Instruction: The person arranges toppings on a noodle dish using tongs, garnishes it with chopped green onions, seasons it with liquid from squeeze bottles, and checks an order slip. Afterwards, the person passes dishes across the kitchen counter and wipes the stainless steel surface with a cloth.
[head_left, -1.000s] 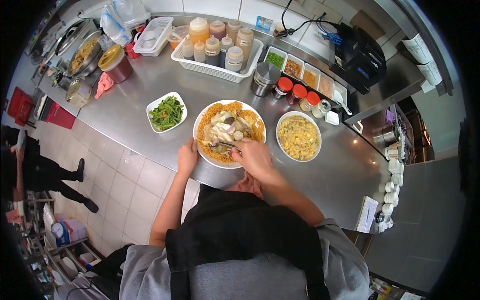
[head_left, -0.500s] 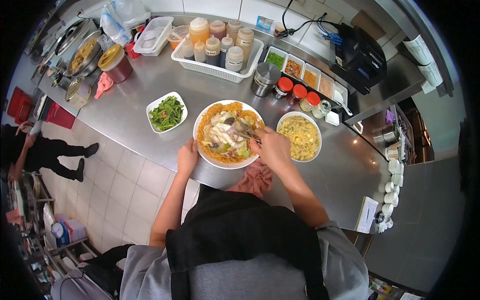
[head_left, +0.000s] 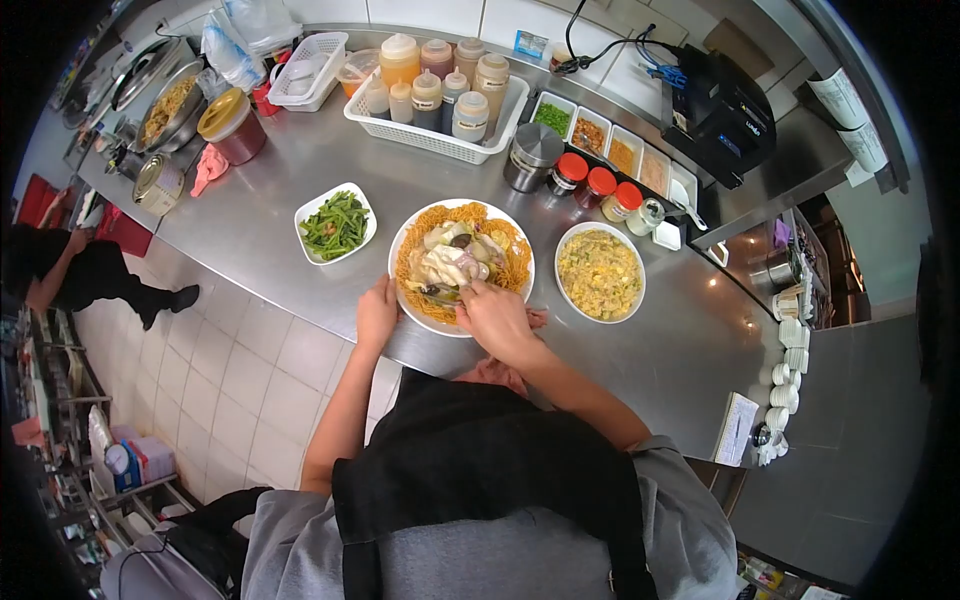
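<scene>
My left hand (head_left: 377, 312) grips the near-left rim of a round white plate (head_left: 528, 281), thumb by the edge. Crisp golden noodles (head_left: 417, 231) ring the plate, topped with a pale saucy mix (head_left: 447, 265) of vegetables and dark pieces. My right hand (head_left: 497, 318) is closed low over the plate's near side, fingertips at the topping. It holds metal tongs, now mostly hidden beneath the fingers. A pink cloth (head_left: 492, 374) lies partly under my right wrist.
A square dish of green vegetables (head_left: 335, 224) stands left, a bowl of yellow egg-like food (head_left: 600, 272) right. Behind are a basket of sauce bottles (head_left: 432, 145), red-lidded jars (head_left: 596, 187) and topping trays (head_left: 590, 137). A person (head_left: 90, 270) stands at far left.
My right hand has moved left and nearer to me, from the plate's right side to its near side, hiding the tongs. My left hand stays. The person at far left has shifted.
</scene>
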